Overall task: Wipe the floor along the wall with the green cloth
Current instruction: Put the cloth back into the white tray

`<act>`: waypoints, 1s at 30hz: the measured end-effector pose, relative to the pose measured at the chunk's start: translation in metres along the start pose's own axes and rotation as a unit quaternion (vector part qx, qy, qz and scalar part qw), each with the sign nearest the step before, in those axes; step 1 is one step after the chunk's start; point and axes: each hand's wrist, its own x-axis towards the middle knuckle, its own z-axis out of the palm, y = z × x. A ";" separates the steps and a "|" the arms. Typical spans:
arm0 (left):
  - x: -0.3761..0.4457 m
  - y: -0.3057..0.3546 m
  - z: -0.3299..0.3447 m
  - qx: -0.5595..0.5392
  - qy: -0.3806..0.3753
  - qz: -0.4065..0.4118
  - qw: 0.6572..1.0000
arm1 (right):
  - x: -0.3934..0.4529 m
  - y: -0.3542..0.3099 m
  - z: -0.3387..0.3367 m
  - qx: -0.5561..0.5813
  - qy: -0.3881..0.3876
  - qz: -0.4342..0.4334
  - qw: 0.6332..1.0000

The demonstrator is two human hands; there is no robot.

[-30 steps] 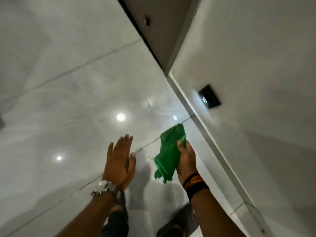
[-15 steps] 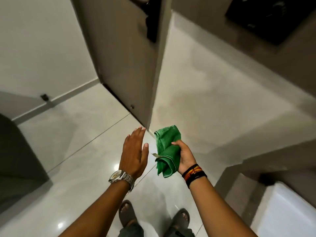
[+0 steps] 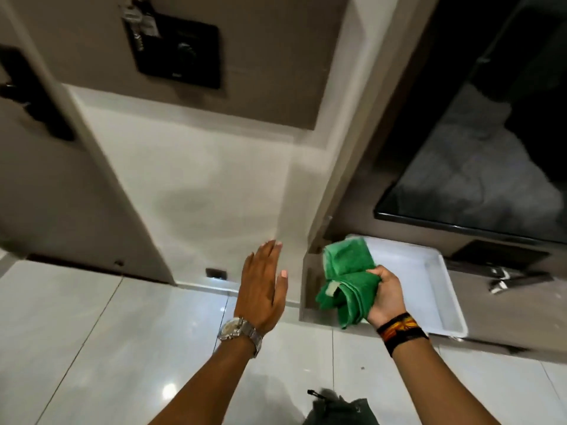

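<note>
My right hand (image 3: pixel 385 297) grips a folded green cloth (image 3: pixel 346 282), held up in the air well above the glossy pale tiled floor (image 3: pixel 92 332). My left hand (image 3: pixel 262 286) is flat and empty beside it, fingers together and pointing up, with a metal watch on the wrist. The white wall (image 3: pixel 199 185) and its baseboard (image 3: pixel 214 286) lie straight ahead, beyond both hands. The cloth touches neither floor nor wall.
A brown door (image 3: pixel 61 179) with a dark handle stands at the left. A white tray (image 3: pixel 429 286) sits in a low brown unit at the right, under a black screen (image 3: pixel 475 179). A black wall panel (image 3: pixel 181 47) with keys hangs above. A small socket (image 3: pixel 216 273) sits near the baseboard.
My view has swung up and to the right, from the floor to the wall, door and brown unit. Both hands keep the same pose, the right still holding the cloth.
</note>
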 end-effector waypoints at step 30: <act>0.015 0.076 0.069 0.182 -0.058 -0.013 0.981 | 0.070 -0.041 -0.118 -0.849 -0.014 -0.151 0.506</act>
